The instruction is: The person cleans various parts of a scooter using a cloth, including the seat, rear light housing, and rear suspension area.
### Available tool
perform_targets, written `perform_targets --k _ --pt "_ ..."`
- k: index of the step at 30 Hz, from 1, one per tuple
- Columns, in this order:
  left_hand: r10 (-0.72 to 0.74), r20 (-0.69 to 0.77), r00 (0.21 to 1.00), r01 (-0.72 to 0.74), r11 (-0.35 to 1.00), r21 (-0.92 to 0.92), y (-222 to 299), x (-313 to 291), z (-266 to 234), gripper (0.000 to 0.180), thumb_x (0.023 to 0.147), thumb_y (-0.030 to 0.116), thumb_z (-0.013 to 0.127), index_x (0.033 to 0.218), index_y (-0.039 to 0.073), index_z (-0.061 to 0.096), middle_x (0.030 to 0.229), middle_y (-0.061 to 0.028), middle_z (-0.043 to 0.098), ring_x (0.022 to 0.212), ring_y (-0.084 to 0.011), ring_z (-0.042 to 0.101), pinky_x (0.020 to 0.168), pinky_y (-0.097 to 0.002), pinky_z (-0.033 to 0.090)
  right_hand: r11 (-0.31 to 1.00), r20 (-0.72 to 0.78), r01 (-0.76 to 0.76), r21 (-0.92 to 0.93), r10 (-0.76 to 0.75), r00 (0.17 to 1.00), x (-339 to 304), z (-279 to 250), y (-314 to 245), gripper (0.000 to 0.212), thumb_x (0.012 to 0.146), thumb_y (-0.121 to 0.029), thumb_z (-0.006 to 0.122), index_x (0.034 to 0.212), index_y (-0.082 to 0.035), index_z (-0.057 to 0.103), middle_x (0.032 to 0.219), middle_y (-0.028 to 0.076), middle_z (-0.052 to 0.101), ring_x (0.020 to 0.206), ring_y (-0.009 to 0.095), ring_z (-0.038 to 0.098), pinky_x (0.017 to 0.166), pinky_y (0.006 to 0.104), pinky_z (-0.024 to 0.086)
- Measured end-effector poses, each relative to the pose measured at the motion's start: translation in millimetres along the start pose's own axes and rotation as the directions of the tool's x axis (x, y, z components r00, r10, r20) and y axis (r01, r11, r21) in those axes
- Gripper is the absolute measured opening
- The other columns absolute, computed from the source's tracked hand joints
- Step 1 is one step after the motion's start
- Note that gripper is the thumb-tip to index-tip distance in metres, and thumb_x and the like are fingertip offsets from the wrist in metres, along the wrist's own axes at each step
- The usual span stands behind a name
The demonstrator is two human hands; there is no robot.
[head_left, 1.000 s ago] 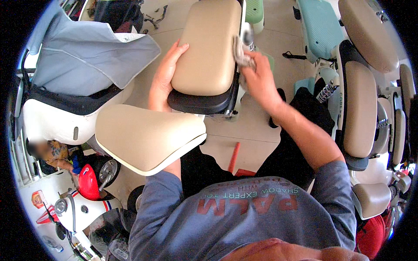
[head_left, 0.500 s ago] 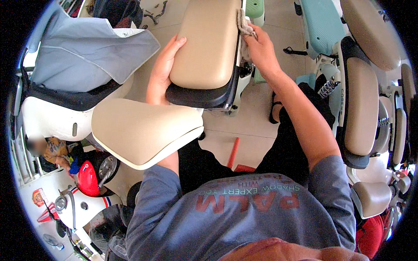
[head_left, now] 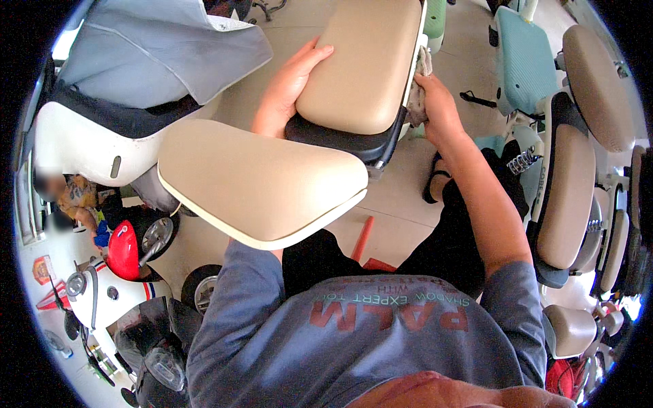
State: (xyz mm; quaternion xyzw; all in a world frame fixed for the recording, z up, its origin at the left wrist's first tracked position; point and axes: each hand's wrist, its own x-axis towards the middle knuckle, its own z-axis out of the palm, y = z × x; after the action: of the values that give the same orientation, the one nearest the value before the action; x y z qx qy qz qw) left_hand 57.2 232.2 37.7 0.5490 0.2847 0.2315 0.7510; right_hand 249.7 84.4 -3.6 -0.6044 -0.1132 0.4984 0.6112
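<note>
A long tan scooter seat (head_left: 364, 64) with a black rear edge (head_left: 347, 141) lies ahead of me. My left hand (head_left: 289, 81) grips its left side, the thumb over the top edge and most of the fingers hidden. At the right side, my right hand (head_left: 439, 105) is closed on a crumpled grey rag (head_left: 418, 102), which presses against the white and black side below the cushion. A separate tan pad with a cream rim (head_left: 262, 180) stands nearer me, covering part of my left forearm.
To the left stands a white scooter (head_left: 88, 143) under a grey cover (head_left: 146, 54). Scooters with brown seats (head_left: 566, 197) and a teal one (head_left: 527, 61) line the right. A red bar (head_left: 362, 238) shows on the floor between my legs. Another person sits at far left.
My right hand and the rag have slid nearer to me along the seat's side. My left hand stays on the seat. The view has shifted, so the seat now appears further right.
</note>
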Motion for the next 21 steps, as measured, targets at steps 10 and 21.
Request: perform_targets --k 10,21 --pt "0.052 0.016 0.999 -0.052 0.999 -0.009 5 -5 7 0.052 0.094 0.026 0.053 0.139 0.001 0.041 0.124 -0.0115 0.058 0.109 -0.0164 0.058 0.090 -0.0291 0.047 0.983 -0.017 -0.018 0.185 0.022 1.000 3 -9 -14 0.035 0.094 -0.020 0.052 0.121 0.002 0.051 0.111 0.012 0.062 0.099 0.022 0.061 0.086 0.0359 0.049" --pt "0.051 0.024 0.998 -0.051 0.999 0.013 -2 2 1 0.050 0.094 0.032 0.054 0.136 0.006 0.045 0.119 -0.0061 0.061 0.104 -0.0139 0.060 0.088 -0.0273 0.047 0.896 -0.141 0.221 0.385 -0.179 0.974 17 -27 -34 0.036 0.095 -0.017 0.050 0.123 0.005 0.048 0.118 0.015 0.060 0.101 0.028 0.062 0.083 0.0400 0.054"
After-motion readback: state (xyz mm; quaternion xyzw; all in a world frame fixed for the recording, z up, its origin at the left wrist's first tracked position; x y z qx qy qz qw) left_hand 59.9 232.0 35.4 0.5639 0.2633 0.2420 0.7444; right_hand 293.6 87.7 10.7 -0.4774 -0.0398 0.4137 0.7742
